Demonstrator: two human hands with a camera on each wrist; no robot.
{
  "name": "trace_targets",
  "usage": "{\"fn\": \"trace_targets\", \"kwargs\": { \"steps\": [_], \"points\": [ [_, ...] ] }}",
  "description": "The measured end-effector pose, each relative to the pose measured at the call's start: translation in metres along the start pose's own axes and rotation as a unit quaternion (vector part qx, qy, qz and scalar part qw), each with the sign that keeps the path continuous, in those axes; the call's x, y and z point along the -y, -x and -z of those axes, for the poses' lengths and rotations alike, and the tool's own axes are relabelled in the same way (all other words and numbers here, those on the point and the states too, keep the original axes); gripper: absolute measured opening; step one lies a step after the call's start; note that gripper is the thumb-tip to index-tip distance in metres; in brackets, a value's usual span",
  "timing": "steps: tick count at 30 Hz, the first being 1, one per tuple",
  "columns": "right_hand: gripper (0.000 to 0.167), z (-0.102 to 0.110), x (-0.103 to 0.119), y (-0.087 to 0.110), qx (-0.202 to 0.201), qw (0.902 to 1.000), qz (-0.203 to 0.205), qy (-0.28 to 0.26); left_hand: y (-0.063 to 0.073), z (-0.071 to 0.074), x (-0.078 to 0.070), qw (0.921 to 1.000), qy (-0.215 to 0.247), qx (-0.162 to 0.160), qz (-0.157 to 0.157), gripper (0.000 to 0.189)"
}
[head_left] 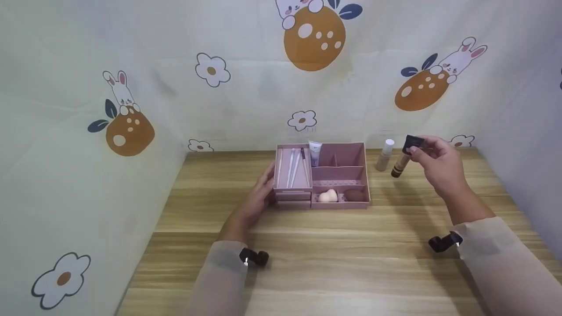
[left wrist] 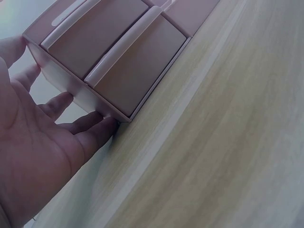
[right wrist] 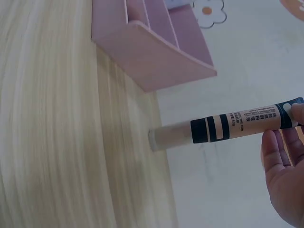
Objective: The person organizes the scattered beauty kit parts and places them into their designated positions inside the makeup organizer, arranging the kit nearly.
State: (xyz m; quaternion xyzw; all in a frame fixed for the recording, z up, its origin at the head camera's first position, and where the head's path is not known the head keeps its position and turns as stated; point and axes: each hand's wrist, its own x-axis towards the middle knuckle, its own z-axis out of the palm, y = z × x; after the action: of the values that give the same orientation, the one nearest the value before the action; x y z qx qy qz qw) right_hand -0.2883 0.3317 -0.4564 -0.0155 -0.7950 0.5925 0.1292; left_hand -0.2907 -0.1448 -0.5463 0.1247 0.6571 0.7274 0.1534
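A pink desktop organizer (head_left: 351, 156) stands on the table; my left hand (head_left: 258, 199) touches its left side wall. The left wrist view shows those fingers (left wrist: 59, 103) spread and fairly straight along the wall beside two drawers (left wrist: 142, 59). Off the organizer's right side, my right hand (head_left: 443, 169) pinches a concealer tube (right wrist: 251, 121) by its flat dark end. The tube hangs tilted, its banded cap (head_left: 396, 172) pointing down, apparently above the tabletop. Just left of it stands a small bottle with a white cap (head_left: 385, 156), partly hidden behind the tube in the right wrist view.
Thin brushes (head_left: 303, 162) lie in the organizer's top left tray. A white squeeze tube (head_left: 315, 153) stands in a back compartment. A pale makeup sponge (head_left: 327, 196) and a brown one (head_left: 354, 195) fill the front cells. A patterned curtain (head_left: 254, 96) closes off the back.
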Motion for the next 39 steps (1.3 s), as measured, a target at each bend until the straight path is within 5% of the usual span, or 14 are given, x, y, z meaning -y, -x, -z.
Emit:
{"fn": "trace_targets", "kwargs": {
  "steps": [13, 29, 39],
  "points": [
    [0.032, -0.039, 0.023, 0.009, 0.037, 0.9949, 0.028, -0.09, 0.001, -0.001, -0.002, 0.9999, -0.014, -0.003, 0.003, 0.057],
    [0.03, -0.078, 0.039, -0.002, 0.066, 0.9917, 0.07, -0.084, 0.002, 0.0, -0.002, 0.9999, -0.014, -0.004, 0.001, 0.056],
    [0.031, -0.113, 0.046, -0.022, 0.068, 0.9924, 0.057, -0.085, 0.002, 0.0, -0.001, 0.9998, -0.019, -0.001, 0.002, 0.057]
  ]
}}
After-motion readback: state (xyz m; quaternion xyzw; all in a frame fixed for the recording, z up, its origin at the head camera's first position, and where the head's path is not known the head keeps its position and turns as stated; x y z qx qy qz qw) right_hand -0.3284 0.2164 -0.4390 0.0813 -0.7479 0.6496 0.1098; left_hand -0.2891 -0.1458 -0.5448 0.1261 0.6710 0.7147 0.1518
